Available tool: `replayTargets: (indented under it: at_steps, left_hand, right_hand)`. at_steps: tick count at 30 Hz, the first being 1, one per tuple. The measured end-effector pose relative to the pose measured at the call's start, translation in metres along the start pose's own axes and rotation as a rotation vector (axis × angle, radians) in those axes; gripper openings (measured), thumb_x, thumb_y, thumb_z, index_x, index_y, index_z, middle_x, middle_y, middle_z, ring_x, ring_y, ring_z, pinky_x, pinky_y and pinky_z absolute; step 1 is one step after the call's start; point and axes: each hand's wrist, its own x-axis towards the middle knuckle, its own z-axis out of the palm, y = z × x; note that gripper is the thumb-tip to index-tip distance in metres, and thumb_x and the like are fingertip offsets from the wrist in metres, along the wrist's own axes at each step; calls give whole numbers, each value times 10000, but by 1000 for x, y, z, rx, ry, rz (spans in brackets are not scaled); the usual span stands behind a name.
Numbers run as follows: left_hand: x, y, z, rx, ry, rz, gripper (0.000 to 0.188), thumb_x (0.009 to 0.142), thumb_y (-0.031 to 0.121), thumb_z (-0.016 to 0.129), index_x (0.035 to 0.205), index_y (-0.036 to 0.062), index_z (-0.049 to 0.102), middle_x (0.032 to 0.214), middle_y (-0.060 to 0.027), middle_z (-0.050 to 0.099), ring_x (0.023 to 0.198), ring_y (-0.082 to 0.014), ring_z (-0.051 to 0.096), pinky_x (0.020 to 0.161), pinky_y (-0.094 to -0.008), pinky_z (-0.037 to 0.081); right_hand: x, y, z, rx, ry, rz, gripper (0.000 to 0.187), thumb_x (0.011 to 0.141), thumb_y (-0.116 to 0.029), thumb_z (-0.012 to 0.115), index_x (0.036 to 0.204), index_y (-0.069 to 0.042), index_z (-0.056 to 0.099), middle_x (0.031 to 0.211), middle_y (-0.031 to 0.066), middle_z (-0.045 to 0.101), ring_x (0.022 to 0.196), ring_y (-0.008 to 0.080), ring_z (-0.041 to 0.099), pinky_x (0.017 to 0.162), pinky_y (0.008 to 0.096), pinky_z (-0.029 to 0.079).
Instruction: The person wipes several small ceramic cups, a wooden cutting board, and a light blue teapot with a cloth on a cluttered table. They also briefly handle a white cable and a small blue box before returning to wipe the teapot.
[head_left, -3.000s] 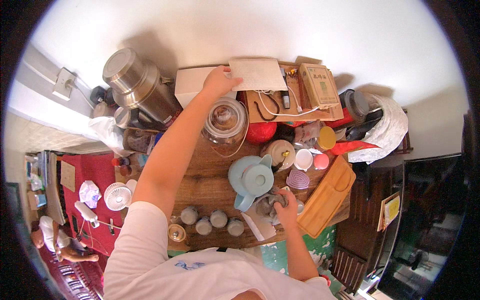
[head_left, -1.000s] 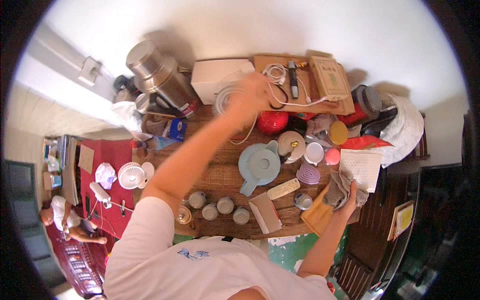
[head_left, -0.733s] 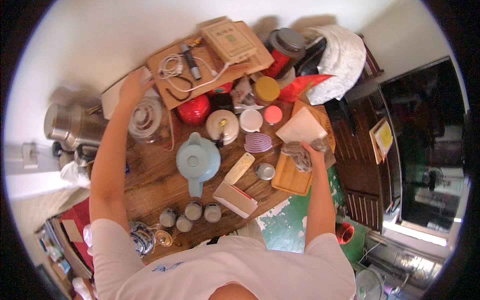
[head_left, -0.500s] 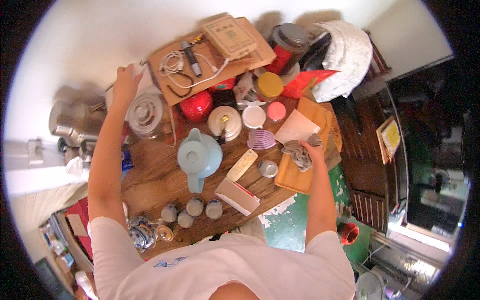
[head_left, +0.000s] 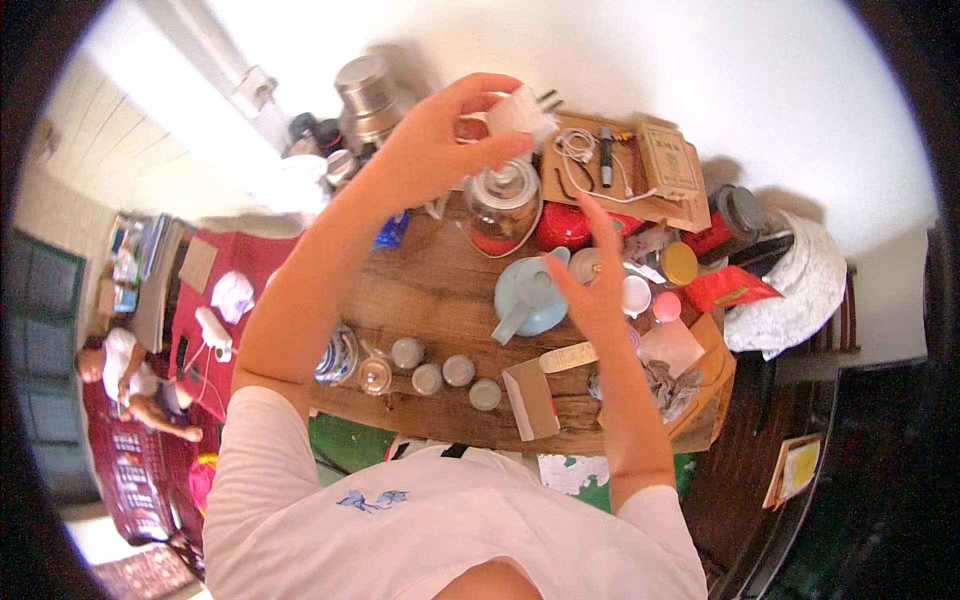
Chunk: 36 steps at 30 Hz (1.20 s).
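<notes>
My left hand (head_left: 465,130) is raised over the back of the wooden table (head_left: 420,300). It grips a white blocky thing (head_left: 520,118) with dark prongs sticking out; its kind is unclear. Below it stands a lidded glass jar (head_left: 503,205). My right hand (head_left: 597,285) hovers with fingers apart and nothing in them, just right of the light-blue pitcher (head_left: 535,290). A crumpled grey-brown cloth (head_left: 672,390) lies at the right, beside my right forearm, on the wooden tray (head_left: 712,375).
Several small cups (head_left: 458,370), an open carton (head_left: 532,400) and a remote control (head_left: 568,357) lie near the front edge. Behind, a cardboard sheet (head_left: 575,180) bears a cable and a box (head_left: 670,160). Another person (head_left: 135,380) is at far left.
My right hand has let go of the cloth and moved left toward the pitcher. The white thing has come away from the back wall in my left hand. The view has swung left.
</notes>
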Motion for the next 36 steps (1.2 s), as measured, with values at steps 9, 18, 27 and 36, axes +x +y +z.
replayTargets:
  at_steps: [9, 18, 27, 36]
  left_hand:
    - [-84, 37, -54, -160, 365, 64, 573, 834, 134, 748, 1346, 68, 499, 1151, -71, 622, 839, -111, 600, 764, -253, 506]
    - [-105, 12, -137, -623, 699, 350, 369, 954, 151, 610, 1259, 22, 448, 1048, -70, 558, 935, -151, 575, 874, -298, 504]
    - [-147, -7, -168, -138, 480, 56, 545, 871, 155, 704, 1371, 84, 499, 1056, -56, 637, 824, -125, 613, 733, -246, 491]
    - [-143, -23, -140, -371, -64, -85, 494, 948, 249, 602, 1404, 101, 482, 1098, -16, 615, 924, -95, 531, 820, -228, 446]
  right_hand:
    - [15, -46, 130, 193, -375, 121, 135, 827, -123, 726, 899, -52, 637, 950, 23, 673, 930, 189, 609, 816, 329, 471]
    - [136, 66, 126, -332, -6, 54, 81, 893, -152, 613, 933, -81, 607, 909, 82, 686, 852, 300, 648, 757, 406, 484]
    - [141, -122, 110, -331, -91, -413, 88, 852, -118, 689, 923, -73, 713, 812, 62, 672, 711, 148, 558, 649, 303, 457]
    - [101, -223, 101, -221, -400, -368, 124, 871, -92, 661, 968, -67, 734, 770, 34, 553, 672, 138, 498, 611, 271, 404]
